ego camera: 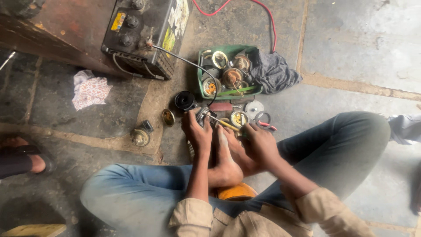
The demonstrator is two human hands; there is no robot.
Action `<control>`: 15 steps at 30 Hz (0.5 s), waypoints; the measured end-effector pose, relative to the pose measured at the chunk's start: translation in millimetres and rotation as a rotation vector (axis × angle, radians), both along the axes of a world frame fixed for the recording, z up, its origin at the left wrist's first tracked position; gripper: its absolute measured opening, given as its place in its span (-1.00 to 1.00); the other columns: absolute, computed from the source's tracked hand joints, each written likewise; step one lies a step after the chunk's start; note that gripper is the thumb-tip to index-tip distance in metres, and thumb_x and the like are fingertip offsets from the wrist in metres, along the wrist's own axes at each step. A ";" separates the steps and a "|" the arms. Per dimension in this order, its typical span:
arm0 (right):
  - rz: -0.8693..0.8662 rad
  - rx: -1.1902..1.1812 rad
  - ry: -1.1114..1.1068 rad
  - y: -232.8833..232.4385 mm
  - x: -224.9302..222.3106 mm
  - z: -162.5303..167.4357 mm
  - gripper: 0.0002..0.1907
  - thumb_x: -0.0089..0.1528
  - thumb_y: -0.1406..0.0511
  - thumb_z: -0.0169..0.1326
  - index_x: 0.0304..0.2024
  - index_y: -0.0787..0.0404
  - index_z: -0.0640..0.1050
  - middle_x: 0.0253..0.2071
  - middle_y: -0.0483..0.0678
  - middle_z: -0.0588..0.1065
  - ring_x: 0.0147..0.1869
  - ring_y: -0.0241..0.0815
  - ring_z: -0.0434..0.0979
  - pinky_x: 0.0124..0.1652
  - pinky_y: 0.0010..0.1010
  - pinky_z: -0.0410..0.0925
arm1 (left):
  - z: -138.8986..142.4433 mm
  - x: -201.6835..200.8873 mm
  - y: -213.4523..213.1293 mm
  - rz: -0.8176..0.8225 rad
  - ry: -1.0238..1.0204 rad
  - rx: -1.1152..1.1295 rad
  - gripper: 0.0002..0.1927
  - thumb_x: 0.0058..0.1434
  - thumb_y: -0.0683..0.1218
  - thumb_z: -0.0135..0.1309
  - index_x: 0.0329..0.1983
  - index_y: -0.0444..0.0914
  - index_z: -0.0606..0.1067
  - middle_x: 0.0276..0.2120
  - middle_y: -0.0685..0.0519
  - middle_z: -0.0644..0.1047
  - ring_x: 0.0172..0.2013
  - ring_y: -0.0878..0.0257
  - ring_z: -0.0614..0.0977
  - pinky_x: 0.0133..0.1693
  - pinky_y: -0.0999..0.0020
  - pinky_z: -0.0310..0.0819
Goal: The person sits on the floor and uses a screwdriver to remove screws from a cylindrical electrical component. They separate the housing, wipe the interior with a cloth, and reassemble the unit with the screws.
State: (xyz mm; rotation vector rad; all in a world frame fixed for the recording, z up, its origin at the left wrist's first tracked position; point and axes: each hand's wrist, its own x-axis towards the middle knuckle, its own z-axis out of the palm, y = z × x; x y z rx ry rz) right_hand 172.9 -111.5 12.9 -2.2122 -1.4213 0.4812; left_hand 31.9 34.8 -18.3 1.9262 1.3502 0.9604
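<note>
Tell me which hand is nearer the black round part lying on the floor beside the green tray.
Left. The left hand is just below and right of the black round part, a short gap away. The right hand is farther right, past the bare foot.

Part under left hand (pixel 198 131) hidden.

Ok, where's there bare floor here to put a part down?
Bare stone lies right of the grey cloth, above the raised knee, and between the patterned rag and the brass part. It is crowded from the green tray down to the left hand and right hand.
</note>
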 end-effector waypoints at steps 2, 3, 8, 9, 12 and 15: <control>-0.074 -0.056 0.006 2.7 -7.8 -1.3 -0.77 0.18 0.27 0.15 -0.14 0.21 0.53 -0.14 0.13 0.50 -0.31 0.25 0.54 -0.33 0.01 0.36 | -0.7 1.8 1.5 0.021 0.015 -0.012 -0.65 0.14 -0.18 0.25 -0.02 -0.23 0.46 -0.07 -0.08 0.53 0.04 -0.08 0.53 0.10 -0.03 0.31; -0.107 -0.083 0.014 4.6 -9.7 -2.1 -0.75 0.16 0.27 0.16 -0.14 0.22 0.54 -0.10 0.17 0.48 -0.35 0.27 0.53 -0.36 0.02 0.35 | -0.5 0.5 2.1 0.033 0.045 -0.024 -0.65 0.13 -0.18 0.25 -0.02 -0.22 0.46 -0.07 -0.07 0.53 0.04 -0.07 0.53 0.09 -0.02 0.31; 0.025 0.116 0.141 13.8 -8.3 -4.9 -0.92 0.27 0.31 0.12 -0.22 0.18 0.55 -0.19 0.09 0.50 -0.21 0.20 0.55 -0.24 -0.06 0.39 | 1.7 -2.0 3.4 0.040 0.048 0.014 -0.65 0.14 -0.18 0.26 -0.02 -0.23 0.46 -0.05 -0.08 0.52 0.06 -0.09 0.49 0.09 -0.02 0.31; -0.011 0.075 0.158 14.6 -8.3 -5.5 -0.93 0.26 0.31 0.12 -0.25 0.17 0.57 -0.19 0.08 0.51 -0.23 0.19 0.56 -0.26 -0.07 0.39 | 1.8 -2.1 1.8 0.039 0.053 0.005 -0.66 0.13 -0.17 0.27 -0.04 -0.22 0.47 -0.06 -0.06 0.52 0.06 -0.08 0.50 0.08 -0.01 0.31; -0.087 0.072 0.110 17.2 -8.9 -8.0 -0.88 0.17 0.34 0.15 -0.34 0.29 0.53 -0.20 0.17 0.46 -0.29 0.21 0.53 -0.30 -0.05 0.37 | 0.9 0.4 -0.5 0.007 0.058 -0.003 -0.66 0.12 -0.17 0.27 -0.05 -0.21 0.47 -0.08 -0.03 0.52 0.04 -0.04 0.51 0.07 0.01 0.32; -0.094 0.086 0.219 18.3 -8.7 -10.5 -0.83 0.12 0.35 0.18 -0.33 0.35 0.49 -0.24 0.20 0.48 -0.30 0.18 0.54 -0.31 -0.07 0.39 | -0.9 1.3 -2.7 0.000 0.057 0.006 -0.66 0.13 -0.17 0.28 -0.04 -0.22 0.46 -0.08 -0.03 0.51 0.03 -0.01 0.51 0.08 0.01 0.30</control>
